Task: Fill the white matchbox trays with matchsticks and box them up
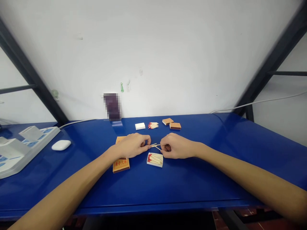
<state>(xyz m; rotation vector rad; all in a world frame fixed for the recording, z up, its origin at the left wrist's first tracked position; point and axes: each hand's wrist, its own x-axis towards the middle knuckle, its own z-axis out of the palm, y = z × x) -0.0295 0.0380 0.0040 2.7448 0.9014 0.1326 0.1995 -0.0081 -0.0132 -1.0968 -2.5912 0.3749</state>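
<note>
Several thin matchsticks (155, 145) span the small gap between my two hands above the blue table (187, 182). My left hand (137, 145) pinches their left ends between thumb and fingers. From the other side, my right hand (176, 145) has its fingertips closed on the right ends. Just below the hands sits an open white matchbox tray (154, 165) holding red-tipped matches (155, 158). Orange matchboxes (121, 164) lie beside and beneath my left hand, which partly covers them.
Farther back are a white box (140, 126), a pile of red-tipped matches (153, 125) and two brown matchboxes (175, 126). A dark pixelated object (112, 107) leans on the wall. At left are a white rounded case (61, 145) and a power strip (31, 151) with plugs.
</note>
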